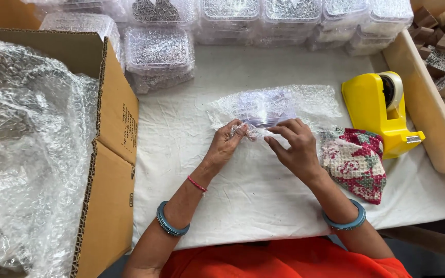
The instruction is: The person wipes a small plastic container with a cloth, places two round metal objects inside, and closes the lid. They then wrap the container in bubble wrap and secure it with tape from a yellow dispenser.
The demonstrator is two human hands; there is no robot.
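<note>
I see both hands at the middle of the worktop, which is covered with a white cloth. My left hand has its fingers pinched shut on the near left edge of the bubble wrap. My right hand lies just beside it, fingers bent and pressing on the near edge of a clear box that sits inside the wrap; I cannot tell whether they grip it or only hold it down. The box lies flat on the worktop, just beyond both hands, with wrap spread out to its right.

Near the right hand lies a red, green and white cloth, and just beyond that stands a yellow tape dispenser. Stacked clear boxes line the far edge. At the left stands an open carton filled with more bubble wrap. A wooden tray lies at the far right.
</note>
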